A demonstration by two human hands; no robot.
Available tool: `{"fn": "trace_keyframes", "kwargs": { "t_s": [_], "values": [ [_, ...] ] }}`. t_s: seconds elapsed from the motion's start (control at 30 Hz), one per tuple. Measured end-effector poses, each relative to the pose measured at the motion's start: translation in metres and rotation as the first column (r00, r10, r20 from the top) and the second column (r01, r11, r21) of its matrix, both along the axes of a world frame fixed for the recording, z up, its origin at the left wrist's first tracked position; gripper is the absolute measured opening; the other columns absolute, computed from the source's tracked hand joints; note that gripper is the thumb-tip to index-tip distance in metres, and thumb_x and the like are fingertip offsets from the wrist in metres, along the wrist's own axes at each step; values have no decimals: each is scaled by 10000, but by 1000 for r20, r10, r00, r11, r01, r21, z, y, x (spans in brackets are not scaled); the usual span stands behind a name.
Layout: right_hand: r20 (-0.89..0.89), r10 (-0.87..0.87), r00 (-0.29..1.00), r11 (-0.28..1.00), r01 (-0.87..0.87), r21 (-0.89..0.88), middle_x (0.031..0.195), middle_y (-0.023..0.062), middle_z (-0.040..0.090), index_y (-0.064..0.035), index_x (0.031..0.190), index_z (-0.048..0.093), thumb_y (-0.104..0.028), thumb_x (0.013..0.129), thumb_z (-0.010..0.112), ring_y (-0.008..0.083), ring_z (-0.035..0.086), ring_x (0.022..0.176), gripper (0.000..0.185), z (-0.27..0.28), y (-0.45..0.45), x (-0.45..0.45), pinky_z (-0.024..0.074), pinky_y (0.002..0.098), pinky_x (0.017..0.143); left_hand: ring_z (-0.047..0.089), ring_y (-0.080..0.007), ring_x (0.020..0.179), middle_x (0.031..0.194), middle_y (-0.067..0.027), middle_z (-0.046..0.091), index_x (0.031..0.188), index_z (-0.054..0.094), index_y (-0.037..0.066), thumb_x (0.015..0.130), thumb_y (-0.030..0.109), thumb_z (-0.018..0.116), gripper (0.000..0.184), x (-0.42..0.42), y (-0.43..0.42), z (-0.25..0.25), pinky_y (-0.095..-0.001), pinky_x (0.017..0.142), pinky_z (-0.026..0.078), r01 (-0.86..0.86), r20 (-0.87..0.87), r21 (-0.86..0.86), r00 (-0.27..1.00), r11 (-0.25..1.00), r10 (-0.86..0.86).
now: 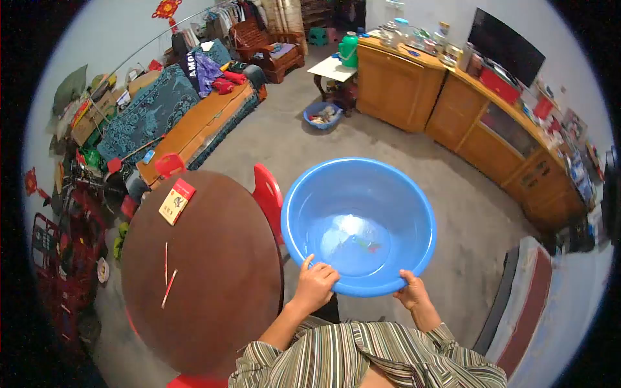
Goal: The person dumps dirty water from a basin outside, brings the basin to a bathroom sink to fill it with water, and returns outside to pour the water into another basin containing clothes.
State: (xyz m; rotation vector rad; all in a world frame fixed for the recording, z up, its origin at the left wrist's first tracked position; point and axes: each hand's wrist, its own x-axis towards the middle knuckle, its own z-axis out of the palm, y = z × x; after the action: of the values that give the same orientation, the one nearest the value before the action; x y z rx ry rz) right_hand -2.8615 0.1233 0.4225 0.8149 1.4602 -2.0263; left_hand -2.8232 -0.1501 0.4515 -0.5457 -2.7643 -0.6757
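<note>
A large round blue plastic basin (pixel 352 184) is held out in front of my body, above the floor, with its open top facing me. My left hand (pixel 315 284) grips the near rim at its left part, fingers wrapped over the edge. Farther right along the same rim, my right hand (pixel 413 291) is closed on it, thumb over the top. On the basin's bottom there is a shiny reflection and a small green and red mark. Parts of both hands' fingers are hidden behind the rim.
A round brown table (pixel 213 278) stands at my left, bearing a red and yellow box (pixel 176 202) and two thin sticks. A red chair (pixel 266 197) is tucked beside it. Ahead are a small blue basin (pixel 323 116) on the floor and wooden cabinets (pixel 398 84); a long sofa (pixel 149 107) lines the left.
</note>
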Motion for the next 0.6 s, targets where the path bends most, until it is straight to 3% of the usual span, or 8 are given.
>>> {"fn": "trace_keyframes", "kwargs": {
  "t_s": [0.1, 0.23, 0.3, 0.37, 0.43, 0.6],
  "values": [
    [-21, 59, 998, 998, -59, -21, 800, 27, 538, -134, 966, 498, -320, 677, 639, 183, 508, 679, 371, -8, -30, -72, 378, 304, 513, 547, -180, 882, 844, 0, 598, 788, 579, 136, 476, 80, 677, 331, -60, -25, -10, -491, 942, 286, -59, 23, 4, 998, 998, 59],
    [45, 41, 998, 995, -45, 87, 782, 35, 524, -134, 930, 496, -267, 725, 605, 176, 478, 619, 267, -1, -60, -168, 357, 310, 472, 544, -187, 881, 820, -13, 577, 796, 582, 131, 506, 75, 686, 314, -157, -55, -9, -482, 952, 279, -67, 87, 21, 994, 998, 65],
    [16, -2, 1000, 1000, 2, -2, 769, 30, 518, -145, 915, 489, -257, 736, 592, 174, 475, 597, 235, 11, -74, -211, 358, 307, 460, 536, -164, 917, 884, 9, 588, 840, 585, 144, 446, 77, 690, 413, -204, -69, 0, -487, 963, 262, -38, 77, 7, 996, 999, 38],
    [9, -16, 1000, 1000, 16, -27, 769, 40, 527, -127, 924, 491, -260, 734, 593, 180, 491, 592, 254, 15, -84, -250, 375, 304, 447, 536, -168, 916, 888, -1, 586, 843, 584, 144, 450, 81, 680, 409, -247, -80, 15, -488, 965, 257, -18, 59, 8, 998, 1000, 18],
    [-14, -47, 999, 998, 47, -46, 769, 60, 544, -91, 942, 495, -267, 731, 596, 192, 523, 582, 292, 21, -97, -296, 407, 300, 422, 539, -181, 888, 819, -13, 571, 800, 577, 130, 537, 102, 648, 274, -290, -91, 18, -478, 954, 277, -28, -15, -30, 999, 999, 28],
    [-39, 101, 994, 991, -104, -79, 750, 17, 550, -131, 935, 499, -279, 753, 564, 165, 524, 587, 244, -3, -137, -415, 407, 296, 419, 538, -182, 889, 841, -3, 578, 800, 575, 135, 514, 74, 643, 300, -381, -132, 7, -483, 957, 272, -91, -20, 2, 996, 996, 91]
  ]
}}
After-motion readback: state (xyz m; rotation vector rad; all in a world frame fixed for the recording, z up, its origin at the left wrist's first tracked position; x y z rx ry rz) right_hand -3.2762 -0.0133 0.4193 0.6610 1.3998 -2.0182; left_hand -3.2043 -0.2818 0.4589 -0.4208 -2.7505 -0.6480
